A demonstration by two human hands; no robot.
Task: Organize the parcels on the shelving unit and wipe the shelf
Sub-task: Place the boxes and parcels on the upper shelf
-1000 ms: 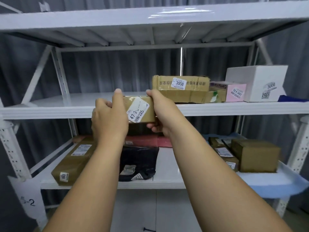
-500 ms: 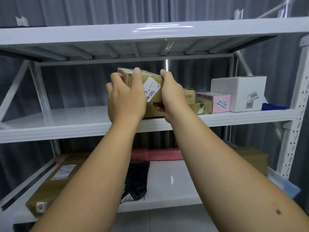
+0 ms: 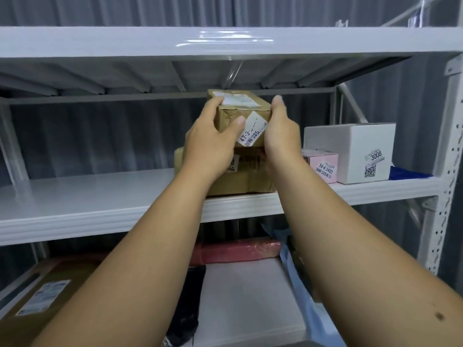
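Brown tape-wrapped cardboard fills my grip: the small parcel (image 3: 241,113) sits between my two hands, just above or already touching the larger brown parcel (image 3: 246,175) on the middle shelf (image 3: 87,196); I cannot tell which, since my wrists hide the seam between them.

My left hand (image 3: 210,144) curls round the near left corner, thumb pressed on the front face beside the white label (image 3: 251,132), fingers (image 3: 215,103) wrapped over the top edge. My right hand (image 3: 281,132) clamps the right side flat, thumb up along the edge.

To stack it well, I judge I should lower it square onto the bottom box, keeping the label facing out so it can be read, and lining the front edges up so nothing overhangs the shelf lip. I would loosen one hand only once the weight has settled, as a skewed box could slide off.

To the right, the pink box (image 3: 322,166) and the white box (image 3: 350,151) stand close together; I should leave them undisturbed.
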